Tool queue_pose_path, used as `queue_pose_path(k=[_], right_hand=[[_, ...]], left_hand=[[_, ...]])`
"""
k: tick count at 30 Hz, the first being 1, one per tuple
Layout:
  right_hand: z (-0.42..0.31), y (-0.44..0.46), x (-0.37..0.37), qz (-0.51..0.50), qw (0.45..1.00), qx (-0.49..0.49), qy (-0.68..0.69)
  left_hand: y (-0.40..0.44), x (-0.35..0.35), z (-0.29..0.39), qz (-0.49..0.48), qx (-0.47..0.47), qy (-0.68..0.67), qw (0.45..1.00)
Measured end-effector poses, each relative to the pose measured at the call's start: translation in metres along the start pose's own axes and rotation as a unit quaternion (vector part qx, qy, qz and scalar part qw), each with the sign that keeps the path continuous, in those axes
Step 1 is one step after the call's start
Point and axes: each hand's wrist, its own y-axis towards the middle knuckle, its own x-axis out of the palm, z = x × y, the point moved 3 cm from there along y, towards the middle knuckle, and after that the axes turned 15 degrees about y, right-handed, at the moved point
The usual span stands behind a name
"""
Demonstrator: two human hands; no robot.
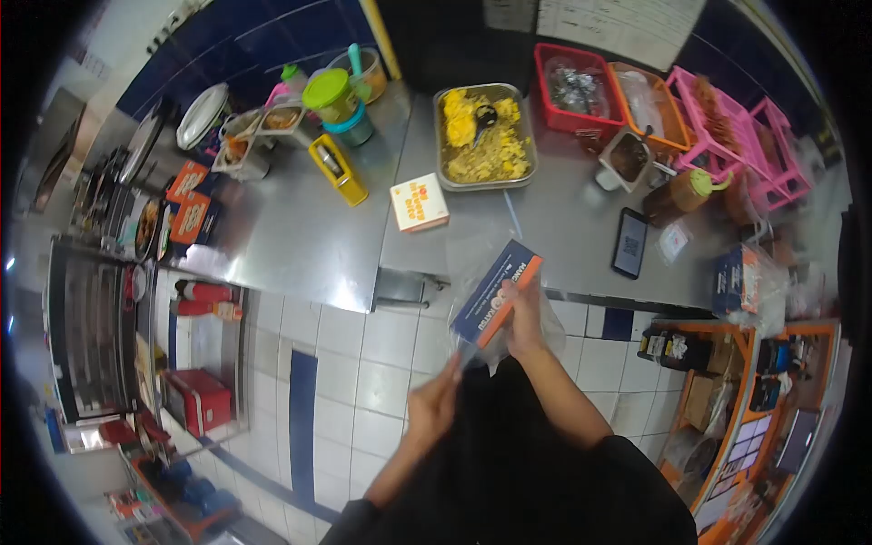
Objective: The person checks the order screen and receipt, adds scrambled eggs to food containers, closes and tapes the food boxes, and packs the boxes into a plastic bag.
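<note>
A navy and orange food box, tilted, is in my right hand, which grips its right side over the front of my body. Clear plastic bag film shows around the box and hand; I cannot tell how far the box sits inside it. My left hand is closed in a pinch at the bag's edge, just below the box's lower end. Beyond the box, a white printed carton stands on the steel counter, beside a metal tray of yellow food with a dark-headed spoon in it.
A phone, a sauce bottle, a red basket and pink racks occupy the counter's right side. Toward the left are a yellow grater-like tool, tubs and folded boxes. An orange shelf stands at right.
</note>
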Motion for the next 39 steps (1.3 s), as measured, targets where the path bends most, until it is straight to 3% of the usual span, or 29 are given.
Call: queue_pose_path(k=[2,4,5,6,7,8,9,11,13,14,15,17,19,20,21,22,23,26,28,29,30,31,32,33,34,35,36,38,39], right_hand=[[-0.018,-0.004,0.003,0.055,0.995,0.059,0.053],[-0.023,-0.012,-0.006,0.056,0.984,0.110,0.126],[-0.030,-0.016,-0.013,0.078,0.986,0.087,0.118],[-0.046,-0.028,0.003,0.099,0.987,0.064,0.112],[-0.055,-0.036,0.009,0.123,0.985,0.040,0.111],[-0.045,-0.022,-0.017,0.133,0.984,-0.051,0.111],[-0.052,-0.021,-0.016,0.110,0.986,-0.055,0.112],[-0.067,-0.027,-0.016,0.070,0.990,-0.062,0.110],[-0.065,-0.022,-0.020,0.101,0.984,-0.137,0.047],[-0.061,-0.011,-0.034,0.098,0.981,-0.167,0.011],[-0.065,-0.007,-0.029,0.099,0.978,-0.182,0.017],[-0.081,-0.001,-0.017,0.115,0.974,-0.193,0.034],[-0.086,-0.002,-0.019,0.149,0.972,-0.180,0.037],[-0.086,0.000,-0.022,0.159,0.970,-0.179,0.031],[-0.080,0.012,-0.030,0.158,0.968,-0.196,0.017],[-0.079,0.022,-0.034,0.163,0.964,-0.211,0.004],[-0.078,0.031,-0.037,0.168,0.959,-0.227,-0.009],[-0.092,0.053,-0.048,0.212,0.948,-0.230,-0.056],[-0.112,0.061,-0.040,0.253,0.947,-0.185,-0.072],[-0.124,0.062,-0.027,0.239,0.962,-0.100,-0.085],[-0.141,0.055,-0.012,0.220,0.970,-0.014,-0.099],[-0.157,0.049,-0.003,0.200,0.971,0.072,-0.112],[-0.174,0.047,-0.001,0.006,0.970,0.101,-0.219],[-0.191,0.043,0.002,-0.187,0.923,0.121,-0.314],[-0.224,0.041,0.023,-0.288,0.894,0.167,-0.300],[-0.262,0.038,0.050,-0.383,0.855,0.209,-0.279],[-0.292,0.046,0.066,-0.316,0.887,0.260,-0.213],[-0.331,0.129,0.082,-0.289,0.855,0.018,-0.429],[-0.346,0.176,0.099,-0.207,0.865,-0.048,-0.454]], left_hand=[[-0.031,0.007,-0.012,0.026,0.104,0.063,0.992],[-0.021,0.011,-0.011,0.042,0.016,0.075,0.996],[-0.001,0.012,-0.010,0.040,-0.090,0.089,0.991],[0.009,0.038,-0.040,-0.056,-0.075,0.184,0.979],[0.006,0.034,-0.044,-0.047,-0.049,0.144,0.987],[0.001,0.027,-0.048,-0.041,-0.020,0.105,0.993],[0.000,0.022,-0.044,-0.040,0.009,0.064,0.997],[0.003,-0.027,-0.002,0.124,-0.058,-0.112,0.984],[0.015,0.024,-0.026,0.075,-0.115,-0.145,0.980],[0.017,0.060,-0.069,-0.097,0.166,0.205,0.960],[0.018,0.050,-0.032,-0.131,0.210,0.160,0.956],[0.015,0.003,0.014,-0.111,0.164,0.076,0.977],[0.009,-0.005,-0.002,-0.028,0.079,-0.042,0.996],[0.011,0.041,-0.038,-0.065,0.116,0.045,0.990],[0.031,0.055,-0.018,-0.141,0.130,0.141,0.971],[0.033,0.077,-0.008,-0.344,0.258,0.249,0.868],[0.025,0.077,0.002,-0.457,0.362,0.208,0.785],[0.075,-0.014,0.101,-0.432,0.308,-0.040,0.847],[0.130,-0.048,0.100,-0.395,0.278,-0.179,0.857],[0.160,-0.055,0.086,-0.388,0.256,-0.231,0.855],[0.191,-0.043,0.048,-0.324,0.088,-0.236,0.912],[0.219,-0.033,0.009,-0.233,-0.084,-0.266,0.932],[0.256,-0.022,-0.002,-0.137,-0.051,-0.145,0.979],[0.287,-0.009,-0.011,-0.038,-0.016,-0.019,0.999],[0.307,0.007,-0.021,-0.088,-0.034,0.182,0.979],[0.321,0.017,-0.032,-0.135,-0.050,0.378,0.914],[0.337,0.024,-0.044,-0.175,-0.062,0.559,0.808],[0.362,0.050,-0.080,-0.229,-0.027,0.513,0.827],[0.368,0.055,-0.087,-0.255,-0.013,0.487,0.835]])
